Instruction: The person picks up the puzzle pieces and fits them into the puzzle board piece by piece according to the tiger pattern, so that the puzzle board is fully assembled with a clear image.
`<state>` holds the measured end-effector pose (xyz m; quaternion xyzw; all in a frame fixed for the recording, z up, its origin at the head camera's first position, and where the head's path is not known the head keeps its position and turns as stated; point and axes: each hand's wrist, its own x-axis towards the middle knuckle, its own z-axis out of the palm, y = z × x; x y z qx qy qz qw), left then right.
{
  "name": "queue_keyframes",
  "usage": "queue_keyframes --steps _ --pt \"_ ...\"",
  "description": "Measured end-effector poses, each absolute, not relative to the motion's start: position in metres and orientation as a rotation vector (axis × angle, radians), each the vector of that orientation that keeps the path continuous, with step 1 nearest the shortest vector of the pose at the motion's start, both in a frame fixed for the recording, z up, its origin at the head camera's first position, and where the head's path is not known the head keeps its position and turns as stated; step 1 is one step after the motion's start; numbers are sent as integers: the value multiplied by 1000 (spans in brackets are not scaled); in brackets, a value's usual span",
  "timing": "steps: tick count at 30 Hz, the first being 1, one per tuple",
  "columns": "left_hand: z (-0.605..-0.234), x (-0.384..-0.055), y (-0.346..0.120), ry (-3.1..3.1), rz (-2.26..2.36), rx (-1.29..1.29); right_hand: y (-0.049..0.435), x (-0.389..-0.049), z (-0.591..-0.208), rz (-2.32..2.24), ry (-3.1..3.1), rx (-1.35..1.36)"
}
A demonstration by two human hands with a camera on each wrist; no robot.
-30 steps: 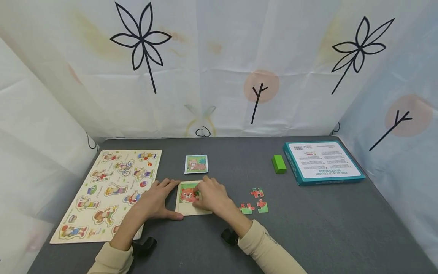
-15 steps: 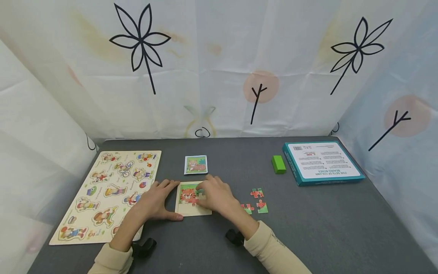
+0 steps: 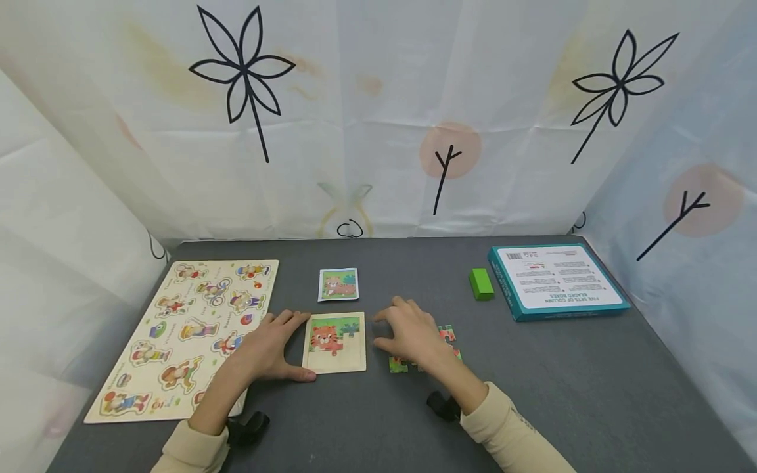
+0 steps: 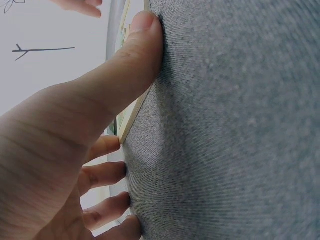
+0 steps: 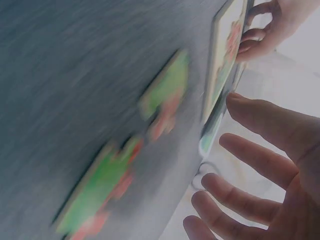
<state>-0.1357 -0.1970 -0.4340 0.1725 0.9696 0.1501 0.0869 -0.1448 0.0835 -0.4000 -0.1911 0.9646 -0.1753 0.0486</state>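
Observation:
A small square puzzle board (image 3: 355,358) lies before me, part of a red tiger picture filling its upper left and a green and blue piece (image 3: 349,326) at its upper right. At its left edge rests my left hand (image 3: 271,346), thumb along the near corner and index fingertip at the far corner in the left wrist view. My right hand (image 3: 409,332), fingers apart with nothing between them, is over the table right of the board. Loose red and green puzzle pieces (image 5: 167,87) lie beneath it, partly hidden by it in the head view.
Behind the board lies a picture card (image 3: 339,285). A large wooden puzzle (image 3: 195,355) with figures takes up the left side, partly under my left forearm. A green block (image 3: 481,284) stands beside a teal box (image 3: 562,281) at the back right.
My right hand has left the board and moved right, over the loose pieces. The green and blue piece it covered now shows in the board's upper right. My left hand has stayed put.

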Motion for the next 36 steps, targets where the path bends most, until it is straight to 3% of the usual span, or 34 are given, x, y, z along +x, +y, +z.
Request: queue_keyframes --steps 21,36 --pt "-435 -135 -196 2897 440 514 167 -145 -407 -447 2964 -378" --pt "-434 -135 -196 2890 422 507 187 -147 -413 -495 2919 -376"
